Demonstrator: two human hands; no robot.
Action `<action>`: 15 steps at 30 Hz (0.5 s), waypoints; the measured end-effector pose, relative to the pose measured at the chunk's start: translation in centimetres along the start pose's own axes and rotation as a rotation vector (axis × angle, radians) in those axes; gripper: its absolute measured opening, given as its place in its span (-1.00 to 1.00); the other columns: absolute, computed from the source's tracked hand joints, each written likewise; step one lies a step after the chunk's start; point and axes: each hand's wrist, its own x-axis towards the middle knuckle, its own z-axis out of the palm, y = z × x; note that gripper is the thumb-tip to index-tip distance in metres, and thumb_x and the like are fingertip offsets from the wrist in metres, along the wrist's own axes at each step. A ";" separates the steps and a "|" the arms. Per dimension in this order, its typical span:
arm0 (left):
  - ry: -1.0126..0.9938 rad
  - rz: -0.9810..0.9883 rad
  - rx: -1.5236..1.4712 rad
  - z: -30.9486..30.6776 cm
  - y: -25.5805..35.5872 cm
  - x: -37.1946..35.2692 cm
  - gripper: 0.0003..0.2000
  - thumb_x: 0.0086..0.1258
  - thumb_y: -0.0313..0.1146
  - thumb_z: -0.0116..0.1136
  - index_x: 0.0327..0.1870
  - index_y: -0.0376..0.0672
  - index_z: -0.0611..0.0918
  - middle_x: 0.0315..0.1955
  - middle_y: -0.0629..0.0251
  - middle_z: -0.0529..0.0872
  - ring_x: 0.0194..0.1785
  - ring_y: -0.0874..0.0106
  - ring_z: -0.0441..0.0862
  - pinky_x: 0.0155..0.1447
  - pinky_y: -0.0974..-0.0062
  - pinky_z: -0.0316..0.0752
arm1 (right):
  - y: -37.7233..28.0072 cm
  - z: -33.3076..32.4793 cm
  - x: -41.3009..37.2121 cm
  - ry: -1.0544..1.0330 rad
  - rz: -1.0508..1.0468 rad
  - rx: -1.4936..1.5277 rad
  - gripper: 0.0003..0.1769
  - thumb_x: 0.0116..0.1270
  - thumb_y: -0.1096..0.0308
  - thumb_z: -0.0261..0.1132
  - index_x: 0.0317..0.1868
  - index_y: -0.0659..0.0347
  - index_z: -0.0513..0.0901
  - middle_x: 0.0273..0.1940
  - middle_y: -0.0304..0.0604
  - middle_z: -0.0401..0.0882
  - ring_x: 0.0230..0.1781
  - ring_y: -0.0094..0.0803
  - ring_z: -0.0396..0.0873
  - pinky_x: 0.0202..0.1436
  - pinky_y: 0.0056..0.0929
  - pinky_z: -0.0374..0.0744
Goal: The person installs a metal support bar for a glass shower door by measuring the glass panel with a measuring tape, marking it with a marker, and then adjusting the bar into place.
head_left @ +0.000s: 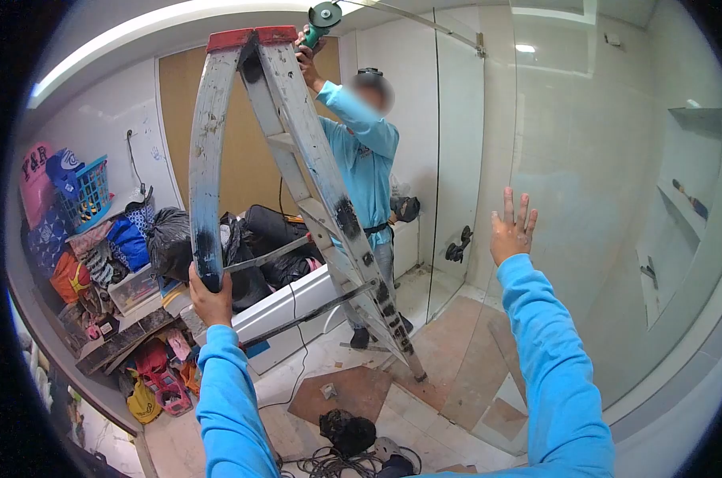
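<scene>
My left hand (211, 296) is wrapped around the lower end of one leg of a paint-stained stepladder (309, 187) with a red top cap. My right hand (512, 229) is raised with fingers spread and holds nothing; it overlaps the glass panel (564, 263) in this view. Behind the ladder stands a co-worker (369, 183) in a light blue shirt, face blurred. Both arms of that person reach up to a green angle grinder (323, 19), close to the metal rail (420, 20) above the glass.
A blue basket (90, 191), bags and clothes are piled on the left. Black bags (172, 239) lie around a white tub (289, 307). Cables (333, 462), a black bundle (346, 432) and brown boards (341, 396) cover parts of the floor. Wall niches (683, 207) hold tools.
</scene>
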 end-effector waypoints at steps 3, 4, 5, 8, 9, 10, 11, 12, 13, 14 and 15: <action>-0.001 -0.001 0.006 0.1 -0.1 0.0 -0.26 0.10 -0.07 0.33 0.32 -0.13 0.33 0.09 -0.10 0.54 0.11 -0.12 0.51 0.14 0.09 0.43 | 0.0 0.1 0.0 -0.013 0.003 0.014 -0.85 0.36 0.33 0.17 -0.15 -0.06 0.66 0.56 -0.35 -0.30 0.56 -0.06 -0.45 0.54 0.10 -0.25; -0.001 -0.001 0.006 0.1 -0.1 0.0 -0.26 0.10 -0.07 0.33 0.32 -0.13 0.33 0.09 -0.10 0.54 0.11 -0.12 0.51 0.14 0.09 0.43 | 0.0 0.0 0.0 -0.013 0.003 0.014 -0.85 0.36 0.33 0.17 -0.15 -0.06 0.66 0.56 -0.35 -0.30 0.56 -0.06 -0.45 0.54 0.10 -0.25; -0.006 -0.006 0.004 0.1 -0.1 0.1 -0.25 0.10 -0.08 0.33 0.33 -0.14 0.33 0.09 -0.10 0.54 0.11 -0.12 0.51 0.14 0.10 0.43 | -0.1 -0.1 0.0 -0.035 0.010 -0.005 -0.85 0.36 0.33 0.17 -0.14 -0.07 0.66 0.56 -0.36 -0.30 0.57 -0.07 -0.45 0.54 0.10 -0.25; -0.007 -0.001 0.003 0.1 -0.1 0.0 -0.25 0.10 -0.09 0.34 0.33 -0.14 0.33 0.09 -0.10 0.54 0.11 -0.13 0.51 0.14 0.10 0.42 | -0.2 -0.2 0.0 -0.060 0.019 -0.012 -0.84 0.36 0.33 0.17 -0.13 -0.08 0.65 0.56 -0.36 -0.30 0.57 -0.08 -0.45 0.54 0.10 -0.24; -0.003 0.008 0.005 0.1 -0.1 0.1 -0.25 0.10 -0.09 0.34 0.33 -0.15 0.33 0.09 -0.11 0.54 0.11 -0.13 0.51 0.14 0.10 0.42 | -0.2 -0.2 0.1 -0.064 0.021 -0.001 -0.84 0.36 0.34 0.17 -0.13 -0.08 0.65 0.56 -0.36 -0.30 0.57 -0.08 -0.46 0.55 0.10 -0.24; -0.004 0.008 0.004 0.1 0.0 0.1 -0.25 0.10 -0.09 0.34 0.33 -0.15 0.33 0.09 -0.11 0.54 0.11 -0.13 0.51 0.14 0.10 0.42 | -0.2 -0.3 0.1 -0.065 0.022 -0.001 -0.84 0.36 0.34 0.17 -0.13 -0.08 0.65 0.56 -0.36 -0.30 0.57 -0.08 -0.46 0.55 0.10 -0.24; -0.011 -0.007 0.006 0.0 0.1 0.0 -0.25 0.10 -0.09 0.34 0.33 -0.15 0.33 0.09 -0.11 0.54 0.11 -0.13 0.51 0.14 0.10 0.42 | -0.2 -0.3 0.1 -0.086 0.028 -0.010 -0.84 0.36 0.34 0.17 -0.12 -0.08 0.65 0.56 -0.36 -0.31 0.57 -0.08 -0.46 0.55 0.10 -0.24; -0.018 -0.022 0.007 0.0 0.2 0.0 -0.25 0.10 -0.09 0.34 0.33 -0.15 0.33 0.09 -0.11 0.54 0.11 -0.13 0.51 0.14 0.09 0.42 | -0.2 -0.3 0.1 -0.108 0.035 -0.018 -0.84 0.36 0.34 0.17 -0.12 -0.08 0.64 0.56 -0.36 -0.31 0.57 -0.09 -0.46 0.55 0.10 -0.25; -0.018 -0.022 0.007 0.0 0.1 0.0 -0.25 0.10 -0.09 0.34 0.33 -0.15 0.33 0.09 -0.11 0.54 0.11 -0.13 0.51 0.14 0.09 0.42 | -0.2 -0.4 0.1 -0.108 0.035 -0.018 -0.84 0.36 0.34 0.17 -0.12 -0.08 0.64 0.56 -0.36 -0.31 0.57 -0.09 -0.46 0.55 0.10 -0.25; -0.017 -0.020 0.009 0.1 -0.1 0.0 -0.25 0.10 -0.08 0.34 0.33 -0.15 0.33 0.10 -0.10 0.54 0.11 -0.12 0.51 0.14 0.09 0.42 | -0.2 -0.4 0.1 -0.096 0.034 -0.014 -0.84 0.36 0.34 0.16 -0.12 -0.08 0.65 0.56 -0.36 -0.30 0.57 -0.08 -0.44 0.55 0.09 -0.25; -0.015 -0.018 0.011 0.0 0.0 0.0 -0.25 0.11 -0.07 0.34 0.33 -0.14 0.33 0.10 -0.10 0.54 0.11 -0.12 0.51 0.14 0.09 0.42 | -0.2 -0.5 0.1 -0.083 0.032 -0.009 -0.84 0.37 0.33 0.16 -0.13 -0.08 0.65 0.56 -0.37 -0.29 0.57 -0.08 -0.43 0.55 0.08 -0.26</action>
